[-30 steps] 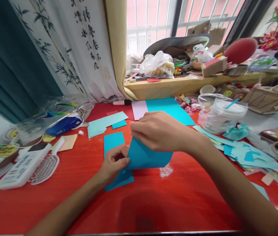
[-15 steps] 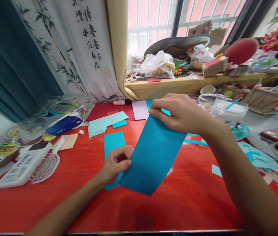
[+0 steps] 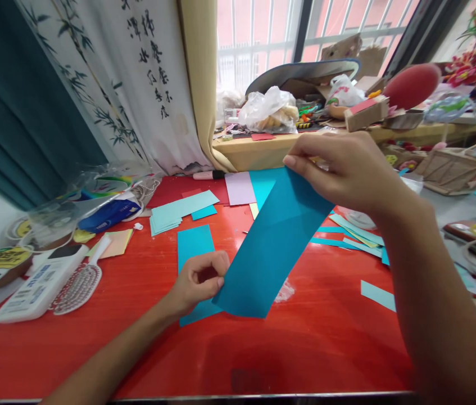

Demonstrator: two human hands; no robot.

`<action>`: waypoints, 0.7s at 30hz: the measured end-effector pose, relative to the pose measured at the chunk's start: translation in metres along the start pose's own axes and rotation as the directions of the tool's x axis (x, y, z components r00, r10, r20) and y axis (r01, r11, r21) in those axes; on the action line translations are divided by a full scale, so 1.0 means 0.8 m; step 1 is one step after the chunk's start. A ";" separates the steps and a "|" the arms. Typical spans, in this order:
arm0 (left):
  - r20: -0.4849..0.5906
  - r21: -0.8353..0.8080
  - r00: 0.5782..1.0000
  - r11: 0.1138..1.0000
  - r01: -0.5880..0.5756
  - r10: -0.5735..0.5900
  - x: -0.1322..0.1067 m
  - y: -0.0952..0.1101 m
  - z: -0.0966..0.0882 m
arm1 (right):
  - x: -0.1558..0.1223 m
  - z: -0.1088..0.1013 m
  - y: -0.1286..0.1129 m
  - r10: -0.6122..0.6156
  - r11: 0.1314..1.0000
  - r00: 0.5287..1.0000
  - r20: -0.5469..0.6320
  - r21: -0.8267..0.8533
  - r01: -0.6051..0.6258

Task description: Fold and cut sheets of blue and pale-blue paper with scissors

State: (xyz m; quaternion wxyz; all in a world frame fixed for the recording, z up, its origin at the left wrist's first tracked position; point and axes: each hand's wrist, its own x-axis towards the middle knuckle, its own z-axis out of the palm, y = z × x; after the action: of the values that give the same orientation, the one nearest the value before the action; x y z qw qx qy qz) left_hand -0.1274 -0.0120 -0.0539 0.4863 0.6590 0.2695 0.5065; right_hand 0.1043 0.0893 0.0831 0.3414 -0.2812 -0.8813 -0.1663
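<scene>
A blue sheet of paper [image 3: 269, 247] hangs tilted above the red table [image 3: 136, 349], held between my two hands. My right hand [image 3: 339, 171] pinches its upper end between thumb and fingers. Its lower left edge is pinched by my left hand [image 3: 204, 278], thumb against curled fingers. Beneath and behind my left hand lies another piece of blue paper [image 3: 195, 242], partly covered by that hand and the held sheet. A small crumpled clear scrap [image 3: 285, 291] lies on the table just right of the held sheet.
Light green paper strips [image 3: 182, 211] and a lilac sheet [image 3: 240, 188] lie at the back. To the left are a hairbrush [image 3: 78, 287], a white box [image 3: 39, 287] and a blue packet [image 3: 109, 215]. More paper strips [image 3: 376, 295] lie on the right. Clutter, including a plastic bag [image 3: 269, 109], covers the windowsill.
My right hand has moved up and to the right with the upper end of the blue paper. The sheet's lower end has risen slightly; my left hand has barely moved.
</scene>
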 end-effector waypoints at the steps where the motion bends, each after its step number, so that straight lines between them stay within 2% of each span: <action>1: 0.017 0.010 1.000 1.000 -0.002 0.002 0.000 0.000 0.001 | 0.000 -0.001 0.002 -0.007 1.000 1.000 -0.008 -0.005 0.007; 4: 0.047 0.062 0.999 0.998 0.004 -0.007 0.000 0.001 0.001 | -0.001 -0.005 0.003 -0.001 0.999 1.000 -0.004 -0.040 0.001; 7: 0.049 0.122 0.998 0.992 0.021 -0.027 -0.001 0.002 0.000 | -0.003 -0.011 0.006 0.071 0.994 0.997 -0.005 -0.088 -0.071; 11: 0.091 0.184 0.994 0.982 0.041 -0.059 -0.002 0.002 -0.001 | -0.010 -0.018 0.016 0.147 0.983 0.987 -0.068 -0.106 -0.153; 14: 0.117 0.217 0.990 0.975 0.047 -0.074 -0.001 0.006 0.001 | -0.011 -0.021 0.022 0.147 0.983 0.985 -0.086 -0.100 -0.156; 16: 0.170 0.230 0.978 0.970 0.079 -0.120 0.001 0.013 0.001 | -0.008 -0.019 0.023 0.150 0.983 0.987 -0.053 -0.099 -0.154; 17: 0.235 0.234 0.958 0.966 0.108 -0.164 0.002 0.017 0.001 | -0.006 -0.015 0.024 0.154 0.984 0.988 -0.023 -0.085 -0.155; 18: 0.321 0.240 0.920 0.959 0.150 -0.224 0.004 0.021 0.000 | -0.004 -0.008 0.025 0.164 0.985 0.986 0.010 -0.057 -0.163; 21: 0.543 0.256 0.745 0.921 0.292 -0.387 0.009 0.028 -0.007 | -0.004 0.033 0.029 0.196 0.967 0.963 0.185 0.125 -0.220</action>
State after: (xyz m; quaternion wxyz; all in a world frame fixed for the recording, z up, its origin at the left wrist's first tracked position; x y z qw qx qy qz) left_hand -0.1336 -0.0126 -0.0305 0.5768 0.7574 0.2612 0.1594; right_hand 0.1073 0.1193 0.0649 0.2994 -0.3602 -0.8826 -0.0406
